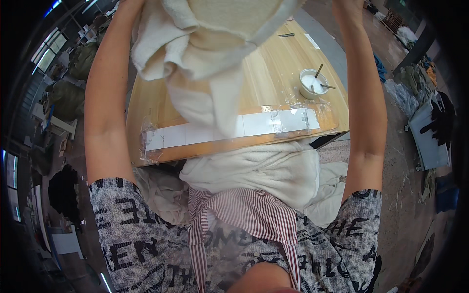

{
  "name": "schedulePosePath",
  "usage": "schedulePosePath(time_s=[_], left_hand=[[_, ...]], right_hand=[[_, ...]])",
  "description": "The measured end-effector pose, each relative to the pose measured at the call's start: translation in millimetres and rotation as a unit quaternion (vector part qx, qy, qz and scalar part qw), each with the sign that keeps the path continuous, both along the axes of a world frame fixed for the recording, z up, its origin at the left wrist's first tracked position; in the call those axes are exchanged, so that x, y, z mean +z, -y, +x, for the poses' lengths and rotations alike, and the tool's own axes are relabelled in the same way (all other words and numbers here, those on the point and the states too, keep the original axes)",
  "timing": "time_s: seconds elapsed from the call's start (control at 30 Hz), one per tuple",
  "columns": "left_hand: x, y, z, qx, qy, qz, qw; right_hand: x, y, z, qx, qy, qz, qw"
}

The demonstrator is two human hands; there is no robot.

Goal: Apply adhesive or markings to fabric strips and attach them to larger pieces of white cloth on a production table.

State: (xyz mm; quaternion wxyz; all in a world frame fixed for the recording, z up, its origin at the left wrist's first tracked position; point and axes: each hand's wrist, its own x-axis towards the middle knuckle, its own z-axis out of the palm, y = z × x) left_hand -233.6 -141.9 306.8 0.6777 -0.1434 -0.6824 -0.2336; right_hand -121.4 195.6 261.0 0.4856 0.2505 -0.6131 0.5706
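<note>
I hold a cream fleece garment (205, 44) up in front of me, above a wooden table (273, 73). Its grey-trimmed edge runs up to the right, and a long flap hangs down to the table's front. My left hand (131, 5) is at the top edge, gripping the garment's left side, with its fingers buried in the fabric. My right hand (348, 6) is raised at the top edge, just right of the garment's trim. It is mostly cut off, so its grip is hidden.
A white bowl (312, 83) of white paste with sticks stands at the table's right. A taped white paper strip (273, 123) runs along the front edge. More cream fleece (264, 171) is piled on my lap. A grey cart (430, 136) is at the right.
</note>
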Motion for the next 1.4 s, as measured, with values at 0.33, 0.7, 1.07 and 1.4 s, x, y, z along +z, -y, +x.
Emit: schedulePosePath(time_s=[0.33, 0.7, 1.07, 1.4], left_hand=[[-270, 120, 73, -0.124, 0.655, -0.347, 0.659], [-322, 84, 76, -0.155, 0.792, 0.122, 0.578], [-304, 160, 119, -0.169, 0.734, 0.178, 0.633], [-333, 202, 184, -0.234, 0.761, 0.272, 0.541]], right_hand=[[-213, 42, 64, -0.083, 0.102, 0.3, 0.945], [-328, 39, 126, -0.107, 0.285, 0.271, 0.913], [-322, 44, 145, -0.076, 0.266, 0.304, 0.911], [-324, 51, 155, -0.074, 0.243, 0.342, 0.905]])
